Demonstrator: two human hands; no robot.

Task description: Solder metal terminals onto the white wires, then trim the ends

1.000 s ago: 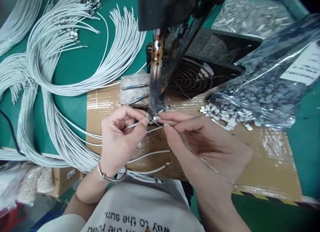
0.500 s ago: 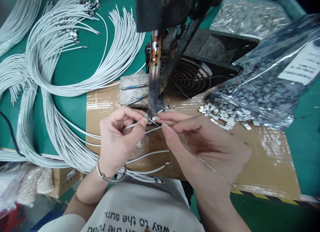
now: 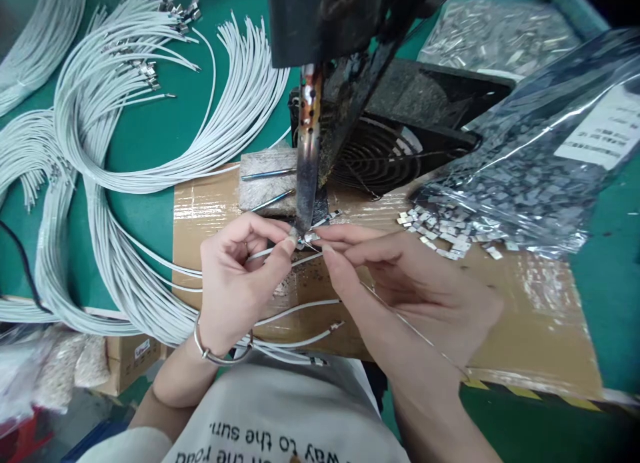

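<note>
My left hand (image 3: 245, 270) pinches a white wire (image 3: 259, 254) between thumb and forefinger, close under the tip of a soldering iron (image 3: 307, 176). Thin solder wire (image 3: 417, 330) runs through my right hand (image 3: 405, 283), its end reaching toward that tip. The right fingertips also meet a small shiny metal terminal (image 3: 312, 236) at the joint. Fingertips partly cover the contact point, so I cannot tell exactly how wire and terminal meet. Just behind the right fingertips lies another small metal piece (image 3: 334, 215).
Bundles of white wires (image 3: 165, 170) fill the left. A black fan (image 3: 380, 150) stands behind the iron. At right, loose metal terminals (image 3: 450, 233) spill from a plastic bag (image 3: 520, 176). A grey pad (image 3: 263, 160) bears two metal rods. Cardboard (image 3: 540, 316) covers the worktop.
</note>
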